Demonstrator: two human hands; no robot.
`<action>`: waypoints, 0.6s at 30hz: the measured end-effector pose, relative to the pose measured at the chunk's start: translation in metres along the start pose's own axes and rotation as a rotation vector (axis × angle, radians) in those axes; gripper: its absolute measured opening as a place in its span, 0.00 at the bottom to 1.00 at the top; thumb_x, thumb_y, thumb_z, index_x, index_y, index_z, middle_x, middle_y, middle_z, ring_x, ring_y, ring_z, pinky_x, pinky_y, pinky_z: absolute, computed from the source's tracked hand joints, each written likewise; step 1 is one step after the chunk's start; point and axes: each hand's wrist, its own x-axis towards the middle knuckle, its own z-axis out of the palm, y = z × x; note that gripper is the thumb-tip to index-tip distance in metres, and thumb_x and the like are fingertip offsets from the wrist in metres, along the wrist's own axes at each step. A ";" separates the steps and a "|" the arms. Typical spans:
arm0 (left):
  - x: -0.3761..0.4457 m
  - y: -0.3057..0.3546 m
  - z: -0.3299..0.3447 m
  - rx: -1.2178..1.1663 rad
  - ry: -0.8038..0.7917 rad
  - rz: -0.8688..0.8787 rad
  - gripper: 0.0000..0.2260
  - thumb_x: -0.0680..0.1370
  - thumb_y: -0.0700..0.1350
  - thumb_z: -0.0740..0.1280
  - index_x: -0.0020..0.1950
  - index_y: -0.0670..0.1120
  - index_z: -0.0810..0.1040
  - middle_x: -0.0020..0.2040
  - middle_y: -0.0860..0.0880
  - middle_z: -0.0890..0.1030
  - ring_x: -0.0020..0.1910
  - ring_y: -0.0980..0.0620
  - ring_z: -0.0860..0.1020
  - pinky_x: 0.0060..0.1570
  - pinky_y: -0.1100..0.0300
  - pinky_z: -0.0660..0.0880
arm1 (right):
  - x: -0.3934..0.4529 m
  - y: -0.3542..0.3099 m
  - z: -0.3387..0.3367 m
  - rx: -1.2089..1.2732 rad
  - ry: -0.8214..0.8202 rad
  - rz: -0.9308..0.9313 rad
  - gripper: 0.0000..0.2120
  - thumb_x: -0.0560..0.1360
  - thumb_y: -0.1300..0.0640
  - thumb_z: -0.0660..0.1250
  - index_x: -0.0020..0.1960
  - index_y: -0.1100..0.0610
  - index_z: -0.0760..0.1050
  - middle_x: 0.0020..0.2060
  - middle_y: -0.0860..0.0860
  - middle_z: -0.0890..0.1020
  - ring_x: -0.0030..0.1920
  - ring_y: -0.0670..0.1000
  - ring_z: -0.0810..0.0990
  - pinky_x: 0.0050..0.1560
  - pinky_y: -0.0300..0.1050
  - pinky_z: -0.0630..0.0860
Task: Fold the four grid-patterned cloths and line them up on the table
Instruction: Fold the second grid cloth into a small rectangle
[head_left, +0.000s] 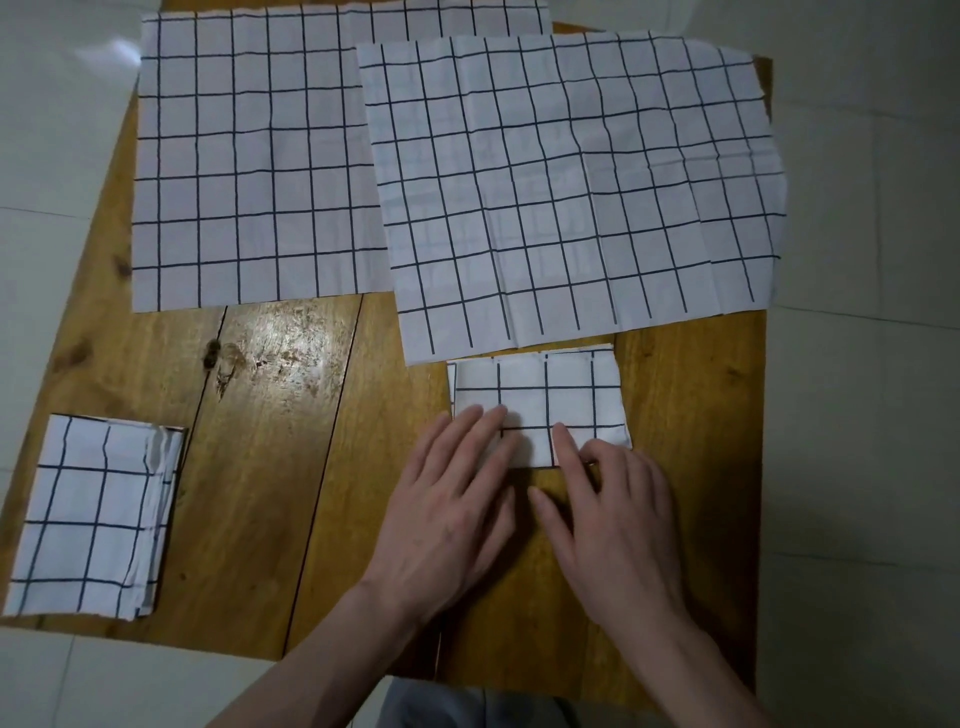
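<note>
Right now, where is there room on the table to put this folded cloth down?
Bare wood lies between the left folded cloth and the hands, below the left open cloth. The far half is crowded with both open cloths.

Head view — steeply down, close

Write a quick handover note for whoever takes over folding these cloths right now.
Left hand and right hand: both flat, pressing the small folded cloth at the table's near middle.
Done: one folded cloth sits at the near left corner; the one under the hands looks nearly finished.
Left: two open cloths, far left and far right, the right overlapping the left. Fold both, then line up all four.
</note>
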 end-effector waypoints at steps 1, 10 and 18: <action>-0.003 0.002 0.001 0.000 -0.022 0.009 0.24 0.86 0.53 0.60 0.80 0.44 0.71 0.82 0.44 0.67 0.83 0.46 0.62 0.82 0.45 0.58 | 0.000 -0.002 0.000 0.001 -0.003 0.006 0.31 0.84 0.38 0.51 0.79 0.55 0.67 0.59 0.55 0.75 0.59 0.56 0.73 0.69 0.56 0.71; -0.021 0.006 0.013 0.024 -0.119 -0.054 0.28 0.86 0.55 0.58 0.83 0.43 0.64 0.84 0.44 0.63 0.84 0.46 0.59 0.80 0.47 0.58 | -0.016 -0.020 0.009 0.109 -0.003 -0.187 0.29 0.87 0.42 0.47 0.84 0.55 0.56 0.84 0.52 0.57 0.84 0.52 0.53 0.79 0.59 0.56; -0.029 0.006 0.016 0.052 -0.200 -0.018 0.33 0.86 0.55 0.58 0.85 0.39 0.52 0.86 0.41 0.51 0.86 0.44 0.50 0.81 0.46 0.56 | -0.013 -0.013 0.019 0.126 -0.122 -0.248 0.33 0.87 0.37 0.47 0.85 0.54 0.49 0.85 0.49 0.50 0.84 0.49 0.48 0.80 0.56 0.53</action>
